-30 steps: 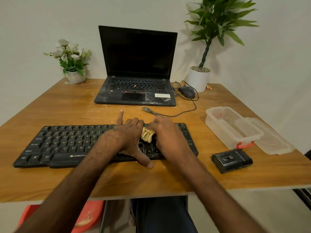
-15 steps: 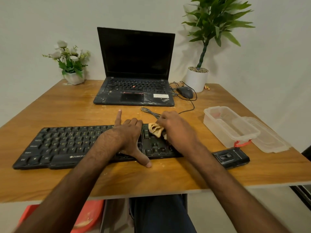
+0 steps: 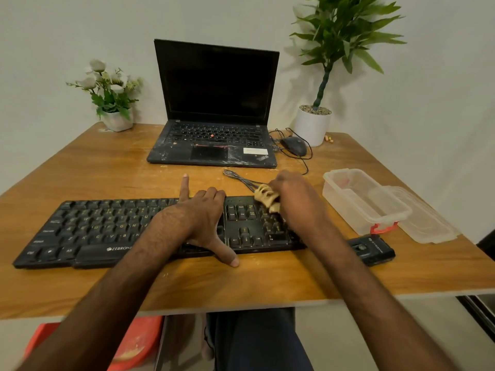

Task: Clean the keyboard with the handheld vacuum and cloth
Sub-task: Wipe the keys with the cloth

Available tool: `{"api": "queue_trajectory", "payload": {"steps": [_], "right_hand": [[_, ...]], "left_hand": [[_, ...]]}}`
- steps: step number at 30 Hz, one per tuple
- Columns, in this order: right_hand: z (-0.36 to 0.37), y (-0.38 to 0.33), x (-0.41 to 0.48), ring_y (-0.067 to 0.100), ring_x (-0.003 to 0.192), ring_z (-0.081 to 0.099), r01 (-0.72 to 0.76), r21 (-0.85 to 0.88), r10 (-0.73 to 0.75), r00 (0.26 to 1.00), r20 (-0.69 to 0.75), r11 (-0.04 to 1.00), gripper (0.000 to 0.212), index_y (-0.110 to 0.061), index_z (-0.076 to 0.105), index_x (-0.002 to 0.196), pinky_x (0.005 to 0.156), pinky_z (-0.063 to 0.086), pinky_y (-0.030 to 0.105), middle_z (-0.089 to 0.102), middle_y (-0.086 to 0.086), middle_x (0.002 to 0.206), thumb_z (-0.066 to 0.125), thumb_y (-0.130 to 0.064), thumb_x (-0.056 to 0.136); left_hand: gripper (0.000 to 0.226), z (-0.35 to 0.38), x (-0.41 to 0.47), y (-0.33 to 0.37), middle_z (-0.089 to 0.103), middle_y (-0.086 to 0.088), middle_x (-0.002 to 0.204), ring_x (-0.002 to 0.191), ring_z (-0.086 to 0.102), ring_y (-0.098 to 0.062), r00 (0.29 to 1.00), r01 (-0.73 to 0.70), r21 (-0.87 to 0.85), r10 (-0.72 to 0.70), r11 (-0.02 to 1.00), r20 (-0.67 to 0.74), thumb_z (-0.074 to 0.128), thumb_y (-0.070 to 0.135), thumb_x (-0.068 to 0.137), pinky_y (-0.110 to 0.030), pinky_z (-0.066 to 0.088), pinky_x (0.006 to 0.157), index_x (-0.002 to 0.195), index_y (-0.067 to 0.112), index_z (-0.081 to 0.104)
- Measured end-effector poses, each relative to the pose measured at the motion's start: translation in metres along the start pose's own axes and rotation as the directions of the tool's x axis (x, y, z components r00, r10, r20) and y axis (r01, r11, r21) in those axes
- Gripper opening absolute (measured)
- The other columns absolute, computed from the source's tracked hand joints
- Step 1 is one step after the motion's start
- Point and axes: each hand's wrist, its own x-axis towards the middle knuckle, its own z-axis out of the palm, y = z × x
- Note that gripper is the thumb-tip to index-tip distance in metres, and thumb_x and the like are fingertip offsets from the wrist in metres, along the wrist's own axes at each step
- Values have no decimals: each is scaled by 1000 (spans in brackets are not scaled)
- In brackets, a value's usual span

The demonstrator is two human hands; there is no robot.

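A black keyboard (image 3: 96, 228) lies across the near part of the wooden desk (image 3: 80, 167). My left hand (image 3: 198, 220) rests on its middle, forefinger stretched past the back edge and thumb on the desk in front. My right hand (image 3: 297, 204) grips a crumpled tan cloth (image 3: 265, 196) and presses it on the number pad at the keyboard's back right corner. A small black handheld vacuum (image 3: 371, 249) lies on the desk just right of the keyboard, untouched.
An open black laptop (image 3: 214, 116) stands behind the keyboard, with a mouse (image 3: 294, 145) and cable to its right. A clear plastic box (image 3: 361, 199) and its lid sit at the right. A white potted plant (image 3: 312, 124) and a flower pot (image 3: 117, 119) stand at the back.
My right hand has carried the cloth from the keyboard's middle rightward and back to the number pad's far corner. My left hand has stayed in place.
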Motion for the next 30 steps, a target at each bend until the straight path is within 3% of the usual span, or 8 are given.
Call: {"api": "queue_trajectory", "payload": {"steps": [2, 4, 10, 17, 21, 24, 27, 30], "right_hand": [[-1, 9, 9, 20, 108, 53, -73, -7, 73, 997, -15, 997, 23, -16, 66, 115, 81, 41, 29, 58, 3, 111, 61, -10, 93], [4, 1, 10, 20, 109, 52, -65, -23, 65, 998, 14, 998, 31, -15, 64, 121, 88, 44, 31, 58, 4, 116, 62, -5, 91], [12, -29, 17, 20, 113, 49, 168, -29, -166, 985, 56, 985, 33, -14, 63, 123, 93, 44, 31, 55, 3, 118, 59, -5, 92], [-5, 24, 15, 20, 106, 53, -33, -88, 41, 995, 94, 996, 35, -15, 67, 120, 89, 49, 33, 58, 3, 113, 64, -3, 87], [14, -19, 19, 18, 108, 51, 74, 47, -77, 994, 78, 996, 34, -15, 66, 120, 93, 46, 32, 57, 2, 112, 64, -5, 88], [15, -33, 24, 20, 112, 50, 166, 34, -168, 983, 69, 986, 32, -12, 65, 120, 93, 46, 33, 56, 4, 115, 59, -1, 90], [1, -3, 19, 18, 111, 51, 116, -52, -108, 985, 135, 992, 33, -14, 64, 122, 95, 46, 30, 57, 3, 117, 64, -6, 90], [-9, 35, 8, 21, 103, 56, -16, -94, 28, 992, 125, 995, 32, -13, 67, 116, 87, 49, 33, 59, 4, 110, 65, -2, 87]], "left_hand": [[148, 0, 0, 0, 11, -8, 166, 154, 10, -28, 1000, 3, 1, -3, 1000, -1, 65, 91, 55, -67, -21, 112, 159, 9, -3], [148, -1, 0, 1, 11, -8, 166, 154, 10, -28, 1000, 13, 0, -13, 1000, 12, 66, 90, 55, -68, -20, 112, 159, 9, -2], [147, -6, 0, 6, 16, -10, 164, 152, 14, -30, 999, 32, 36, -33, 999, 28, 66, 90, 53, -69, -18, 112, 158, 8, 3], [148, -5, -2, 2, 11, -10, 165, 153, 10, -31, 999, 13, 28, -14, 1000, 38, 67, 88, 55, -70, -18, 112, 159, 7, 0], [150, -8, 0, 7, 9, -10, 166, 154, 9, -31, 997, 37, 84, -42, 996, 62, 65, 90, 53, -70, -17, 112, 159, 6, -1], [151, -7, 0, 5, 9, -11, 166, 153, 10, -31, 996, 51, 102, -57, 993, 66, 63, 92, 52, -71, -17, 111, 158, 6, -1], [151, -5, -1, 2, 8, -9, 167, 154, 9, -30, 996, 59, 52, -62, 997, 59, 65, 91, 52, -71, -18, 111, 159, 10, -4], [151, -5, -1, 2, 9, -9, 166, 154, 9, -30, 996, 54, 55, -58, 997, 63, 66, 90, 52, -71, -19, 111, 159, 9, -3]]}}
